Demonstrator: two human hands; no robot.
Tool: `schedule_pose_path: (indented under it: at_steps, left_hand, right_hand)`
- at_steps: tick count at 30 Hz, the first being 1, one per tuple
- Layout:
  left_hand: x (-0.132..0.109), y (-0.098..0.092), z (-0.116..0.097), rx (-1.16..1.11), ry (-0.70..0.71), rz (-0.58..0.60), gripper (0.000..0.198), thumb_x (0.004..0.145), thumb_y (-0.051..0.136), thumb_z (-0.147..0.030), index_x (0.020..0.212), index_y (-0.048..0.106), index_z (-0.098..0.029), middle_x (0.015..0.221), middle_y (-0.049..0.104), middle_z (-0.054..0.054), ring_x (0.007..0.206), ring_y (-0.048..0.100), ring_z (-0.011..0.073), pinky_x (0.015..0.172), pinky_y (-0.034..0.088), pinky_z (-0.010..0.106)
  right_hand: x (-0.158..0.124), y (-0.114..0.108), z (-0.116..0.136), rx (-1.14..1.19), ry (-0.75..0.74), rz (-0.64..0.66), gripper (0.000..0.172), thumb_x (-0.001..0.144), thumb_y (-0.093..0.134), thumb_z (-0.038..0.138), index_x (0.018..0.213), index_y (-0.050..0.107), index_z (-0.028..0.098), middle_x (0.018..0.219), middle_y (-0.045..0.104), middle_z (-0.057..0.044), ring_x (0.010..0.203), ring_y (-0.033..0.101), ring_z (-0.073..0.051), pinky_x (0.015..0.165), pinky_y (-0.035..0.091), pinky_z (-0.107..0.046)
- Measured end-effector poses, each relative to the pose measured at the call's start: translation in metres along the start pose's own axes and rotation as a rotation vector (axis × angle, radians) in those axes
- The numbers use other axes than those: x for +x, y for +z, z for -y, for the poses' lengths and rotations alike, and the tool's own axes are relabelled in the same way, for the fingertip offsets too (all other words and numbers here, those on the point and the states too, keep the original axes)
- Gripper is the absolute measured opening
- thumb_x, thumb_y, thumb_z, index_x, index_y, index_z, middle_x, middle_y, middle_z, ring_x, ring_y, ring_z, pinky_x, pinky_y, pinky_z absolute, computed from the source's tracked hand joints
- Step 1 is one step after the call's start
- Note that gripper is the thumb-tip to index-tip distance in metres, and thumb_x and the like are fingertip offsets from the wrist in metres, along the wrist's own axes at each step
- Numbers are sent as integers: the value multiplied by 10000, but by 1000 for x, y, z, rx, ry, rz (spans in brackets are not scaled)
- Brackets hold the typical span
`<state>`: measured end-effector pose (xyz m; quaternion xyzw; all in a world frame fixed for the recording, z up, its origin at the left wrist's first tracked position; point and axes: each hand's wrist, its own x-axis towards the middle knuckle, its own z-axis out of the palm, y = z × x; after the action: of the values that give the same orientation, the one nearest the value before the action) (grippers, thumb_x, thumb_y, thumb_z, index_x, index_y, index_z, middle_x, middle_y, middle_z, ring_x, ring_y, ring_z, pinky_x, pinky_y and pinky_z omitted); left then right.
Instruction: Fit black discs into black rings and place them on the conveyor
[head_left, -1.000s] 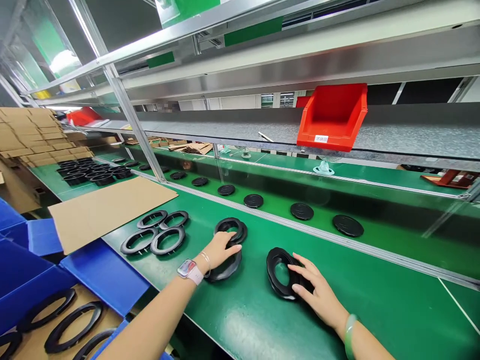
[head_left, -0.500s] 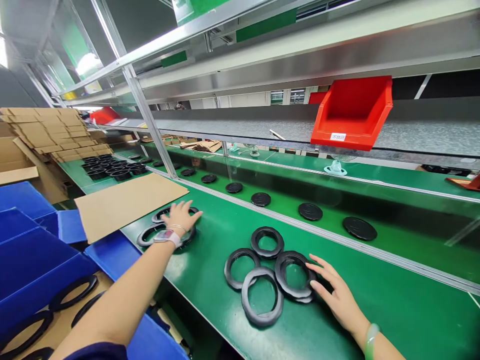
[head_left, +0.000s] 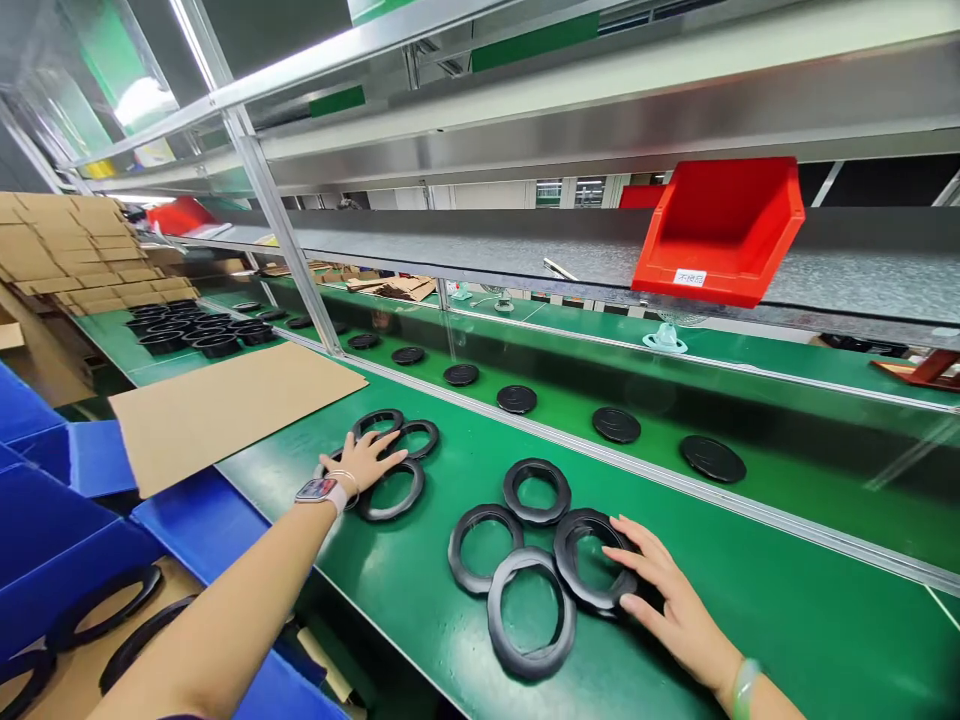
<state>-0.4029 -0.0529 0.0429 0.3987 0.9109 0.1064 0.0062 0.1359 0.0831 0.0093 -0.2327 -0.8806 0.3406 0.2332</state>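
My left hand [head_left: 364,464] lies with its fingers spread over a group of black rings on the green work surface. A ring [head_left: 418,438] shows to its right, another ring [head_left: 378,420] behind it, and a third ring [head_left: 411,488] in front; one more is partly hidden under the palm. At the right, my right hand [head_left: 667,585] is open, its fingertips and thumb touching the right edge of a black ring [head_left: 564,560]. Beside that ring are a rear ring [head_left: 561,478], a left ring [head_left: 459,548] and a front ring [head_left: 499,640].
Several black discs [head_left: 616,425] lie in a row on the green strip behind a metal rail [head_left: 600,466]. A cardboard sheet [head_left: 240,410] lies at left, near blue boxes [head_left: 67,540] with more rings. Overhead, a red bin [head_left: 724,235] hangs on the shelf edge.
The rings under my left hand have spread apart and shifted right, away from the cardboard, with the hand still on them. My right hand stays at its ring, with only slight movement.
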Motion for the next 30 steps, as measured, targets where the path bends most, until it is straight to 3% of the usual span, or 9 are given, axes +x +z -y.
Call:
schedule_pose_path:
  at_steps: [7, 10, 13, 16, 18, 20, 25, 28, 30]
  left_hand:
    - [-22, 24, -88, -63, 213, 73, 582, 862, 504, -642, 1417, 473, -471, 1612, 367, 36, 1499, 127, 473, 1005, 62, 873]
    - [-34, 16, -121, -115, 304, 58, 552, 911, 476, -562, 1418, 509, -346, 1621, 337, 106, 1496, 156, 466, 1025, 103, 855]
    - [-68, -1, -152, -201, 434, 7, 535, 954, 409, -521, 1400, 506, -242, 1580, 392, 146, 1484, 264, 376, 1139, 178, 714]
    - [-133, -15, -180, -381, 891, 117, 490, 905, 545, -512, 1314, 550, -242, 1381, 599, 114, 1322, 505, 299, 1140, 364, 515]
    - [-181, -14, -195, -328, 1238, 251, 468, 810, 680, -540, 1178, 619, -256, 1176, 695, 81, 1156, 606, 298, 1158, 328, 546]
    - [-219, -6, -205, -254, 1395, 268, 341, 825, 700, -422, 1095, 646, -221, 979, 714, 67, 951, 660, 263, 1133, 358, 551]
    - [-242, 8, -209, -232, 1353, 101, 373, 847, 556, -87, 1193, 647, -191, 819, 704, 50, 770, 673, 217, 1040, 464, 501]
    - [-233, -14, -209, -426, 1194, 124, 388, 847, 621, -165, 1216, 674, -271, 973, 763, 59, 923, 697, 243, 1036, 481, 425]
    - [-230, -35, -217, -623, 928, 202, 326, 838, 680, -264, 1159, 720, -308, 1092, 764, 56, 1025, 687, 264, 975, 522, 362]
  right_hand:
    - [5, -6, 2, 12, -19, -45, 440, 933, 576, 511, 1310, 633, 292, 1540, 403, -96, 1457, 295, -330, 1188, 265, -585]
    - [5, -8, 4, 42, -39, -64, 445, 919, 605, 507, 1301, 637, 283, 1530, 412, -108, 1448, 309, -318, 1182, 278, -570]
    - [6, -8, 5, 74, -41, -92, 439, 902, 642, 487, 1290, 643, 280, 1517, 426, -109, 1431, 336, -297, 1178, 292, -544]
    - [7, -8, 4, 112, -19, -140, 406, 900, 656, 457, 1262, 661, 274, 1483, 466, -110, 1396, 393, -279, 1164, 318, -526]
    - [7, -8, 2, 134, 0, -187, 379, 902, 659, 436, 1242, 672, 272, 1460, 493, -109, 1372, 426, -269, 1153, 333, -515]
    - [8, -9, -1, 151, 24, -233, 353, 900, 664, 419, 1219, 685, 270, 1439, 516, -107, 1353, 451, -261, 1144, 344, -507]
    - [10, -10, -6, 200, 77, -304, 296, 883, 687, 386, 1149, 720, 260, 1399, 556, -107, 1319, 493, -250, 1133, 361, -486]
    - [11, -12, -7, 276, 96, -357, 280, 878, 685, 391, 1114, 734, 247, 1370, 570, -114, 1288, 525, -241, 1127, 376, -464]
    - [13, -12, -8, 332, 115, -391, 282, 876, 681, 404, 1098, 739, 241, 1350, 580, -118, 1265, 543, -236, 1100, 408, -448]
